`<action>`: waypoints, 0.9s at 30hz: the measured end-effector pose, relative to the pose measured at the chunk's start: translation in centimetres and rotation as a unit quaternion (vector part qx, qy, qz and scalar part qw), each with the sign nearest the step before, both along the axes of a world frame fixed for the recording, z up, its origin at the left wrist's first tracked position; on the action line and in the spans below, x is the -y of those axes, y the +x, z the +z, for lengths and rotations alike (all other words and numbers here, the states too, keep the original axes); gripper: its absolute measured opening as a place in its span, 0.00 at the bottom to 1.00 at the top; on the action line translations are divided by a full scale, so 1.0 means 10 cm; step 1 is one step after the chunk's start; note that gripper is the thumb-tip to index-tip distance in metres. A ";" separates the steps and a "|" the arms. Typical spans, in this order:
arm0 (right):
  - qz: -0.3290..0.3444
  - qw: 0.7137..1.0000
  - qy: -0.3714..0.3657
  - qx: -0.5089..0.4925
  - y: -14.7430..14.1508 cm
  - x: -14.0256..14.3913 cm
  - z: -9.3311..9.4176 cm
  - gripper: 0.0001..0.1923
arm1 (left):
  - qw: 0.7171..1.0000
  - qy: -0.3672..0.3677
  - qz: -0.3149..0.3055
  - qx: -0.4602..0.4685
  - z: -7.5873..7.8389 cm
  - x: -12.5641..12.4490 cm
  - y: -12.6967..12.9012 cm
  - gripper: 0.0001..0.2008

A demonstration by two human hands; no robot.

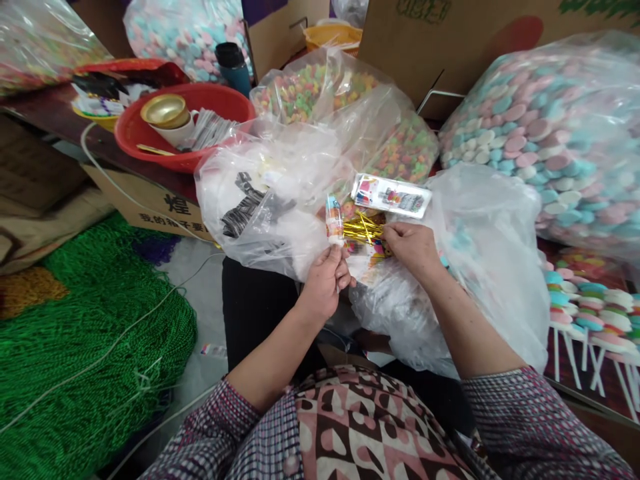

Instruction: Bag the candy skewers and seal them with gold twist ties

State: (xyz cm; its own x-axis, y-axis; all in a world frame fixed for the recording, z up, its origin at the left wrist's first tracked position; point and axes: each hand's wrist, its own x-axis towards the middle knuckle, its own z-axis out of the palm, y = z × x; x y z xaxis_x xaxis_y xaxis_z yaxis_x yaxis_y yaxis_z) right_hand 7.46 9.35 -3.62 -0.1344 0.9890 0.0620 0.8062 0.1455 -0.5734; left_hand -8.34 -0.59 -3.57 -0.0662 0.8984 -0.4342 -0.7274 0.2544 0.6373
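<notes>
My left hand (pixel 325 281) is closed around the lower end of a lollipop in a printed wrapper (pixel 334 219), which stands upright above my fingers. Just to its right lies a bunch of gold twist ties (pixel 361 228). The fingers of my right hand (pixel 413 245) pinch at the right end of these ties; whether they grip one or several is too small to tell. Behind the ties rests a stack of flat printed wrappers (pixel 393 195). More printed packaging shows under the ties, partly hidden.
Clear bags of marshmallows (pixel 540 133) and ring-shaped candies (pixel 320 87) stand around. At left are a red basin (pixel 200 153), a blue cup (pixel 233 67) and green cords (pixel 100 347). Marshmallow lollipops (pixel 595 307) lie at right. A plastic bag (pixel 280 227) covers my lap.
</notes>
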 end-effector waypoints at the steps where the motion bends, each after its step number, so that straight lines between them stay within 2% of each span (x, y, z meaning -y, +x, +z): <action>1: -0.003 1.000 0.004 -0.003 0.00 -0.01 -0.01 0.16 | 1.000 0.001 0.000 0.000 0.00 0.00 0.00 0.16; 7: -0.037 0.997 0.027 -0.060 0.04 -0.03 -0.05 0.14 | 1.000 0.006 -0.003 0.005 -0.01 0.00 0.00 0.17; 11: -0.030 0.997 0.037 -0.067 0.05 -0.02 -0.08 0.15 | 1.000 0.006 -0.006 0.006 -0.01 0.00 0.00 0.17; 16: 0.027 0.995 0.090 0.022 -0.09 -0.02 -0.04 0.16 | 1.000 0.016 -0.005 0.007 -0.03 0.01 0.01 0.17; 20: 0.084 0.987 0.065 0.120 -0.25 -0.04 -0.03 0.14 | 1.000 0.012 -0.006 0.005 -0.04 0.02 0.01 0.17; 23: 0.066 0.982 0.042 0.175 -0.30 -0.06 -0.07 0.14 | 1.000 0.010 -0.010 0.005 -0.03 0.02 0.01 0.17; 27: 0.057 0.983 0.051 0.166 -0.26 -0.11 -0.13 0.17 | 1.000 0.015 -0.010 0.008 -0.02 0.02 0.01 0.17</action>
State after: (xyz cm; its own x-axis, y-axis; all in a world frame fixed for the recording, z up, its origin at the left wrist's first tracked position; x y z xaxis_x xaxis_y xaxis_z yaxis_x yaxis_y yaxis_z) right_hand 4.87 10.50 -4.94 -0.2745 0.9570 0.0941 0.9214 0.2898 -0.2590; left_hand -8.29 -0.78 -3.80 -0.0408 0.9121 -0.4080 -0.7326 0.2503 0.6329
